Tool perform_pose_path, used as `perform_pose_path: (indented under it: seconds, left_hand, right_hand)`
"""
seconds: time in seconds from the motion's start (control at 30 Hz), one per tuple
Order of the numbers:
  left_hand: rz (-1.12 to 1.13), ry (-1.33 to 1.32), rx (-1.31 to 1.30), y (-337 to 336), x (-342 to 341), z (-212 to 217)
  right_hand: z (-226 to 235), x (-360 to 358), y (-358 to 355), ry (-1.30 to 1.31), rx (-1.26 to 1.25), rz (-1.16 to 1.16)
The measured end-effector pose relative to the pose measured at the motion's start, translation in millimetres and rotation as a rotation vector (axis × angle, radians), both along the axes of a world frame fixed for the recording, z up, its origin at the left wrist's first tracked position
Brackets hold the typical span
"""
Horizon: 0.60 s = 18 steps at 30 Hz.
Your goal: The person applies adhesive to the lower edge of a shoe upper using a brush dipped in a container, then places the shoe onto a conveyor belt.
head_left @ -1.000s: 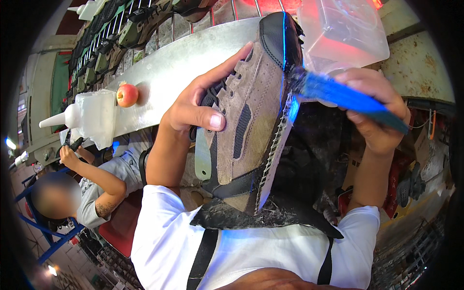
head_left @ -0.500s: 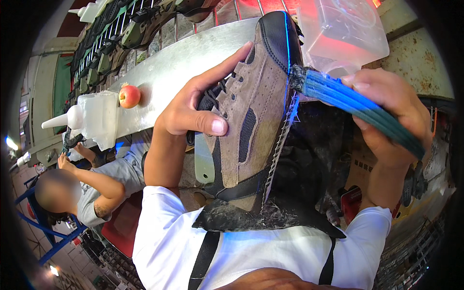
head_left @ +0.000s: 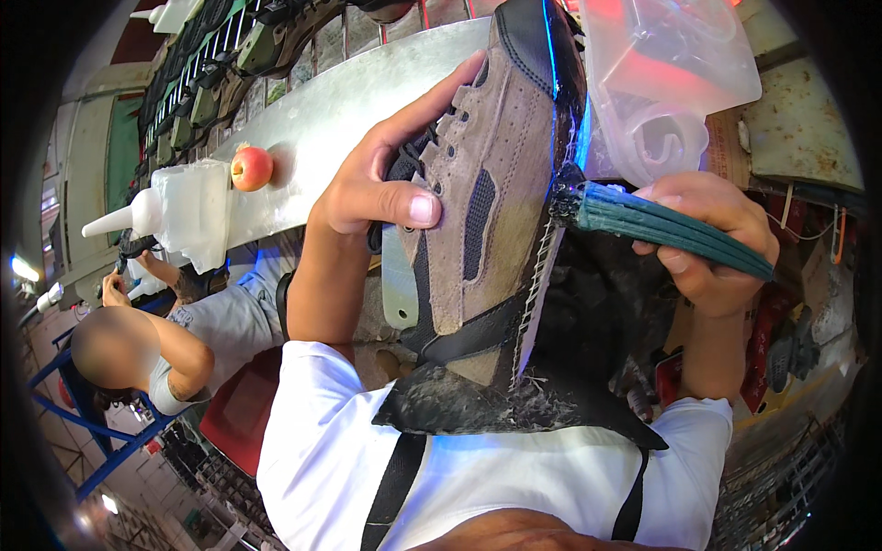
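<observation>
Shoe (head_left: pixel 487 184) at centre, upright against apron (head_left: pixel 514 404) below it. Left hand (head_left: pixel 386 174) on shoe's left side; right hand (head_left: pixel 707 239) right of shoe, gripping brush (head_left: pixel 661 225), bristles touching shoe's edge. Plastic tub (head_left: pixel 680 73) behind shoe, to right. Apple (head_left: pixel 251 168) and bottle (head_left: pixel 175 211) on bench (head_left: pixel 349 101), left of shoe. Seated person (head_left: pixel 156 349) far left, below bench.

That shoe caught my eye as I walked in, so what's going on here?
A person holds a grey-brown suede shoe upright in the left hand, sole side turned right. The right hand grips a teal-handled brush, its bristle end against the shoe's sole edge. An apple and a squeeze bottle sit on the metal bench; another person works at lower left.
</observation>
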State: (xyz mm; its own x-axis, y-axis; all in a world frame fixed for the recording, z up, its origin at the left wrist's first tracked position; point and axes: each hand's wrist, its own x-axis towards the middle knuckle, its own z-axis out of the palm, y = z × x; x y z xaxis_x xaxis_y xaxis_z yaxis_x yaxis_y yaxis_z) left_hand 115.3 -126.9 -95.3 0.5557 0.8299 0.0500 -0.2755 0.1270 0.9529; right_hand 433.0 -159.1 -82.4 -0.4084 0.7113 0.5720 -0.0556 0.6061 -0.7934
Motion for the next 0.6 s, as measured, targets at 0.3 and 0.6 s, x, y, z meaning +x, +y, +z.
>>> perform_pose_path:
  seconds: [0.3,0.6]
  left_hand:
    - [0.027,0.027,-0.004,2.3,0.8,-2.2]
    - [0.098,0.043,-0.037,3.7,1.9,-6.9]
  right_hand:
    - [-10.8,-11.5,-13.4,0.087,-0.033,-0.007]
    - [-10.2,-17.5,-30.8,0.19,-0.248,0.146]
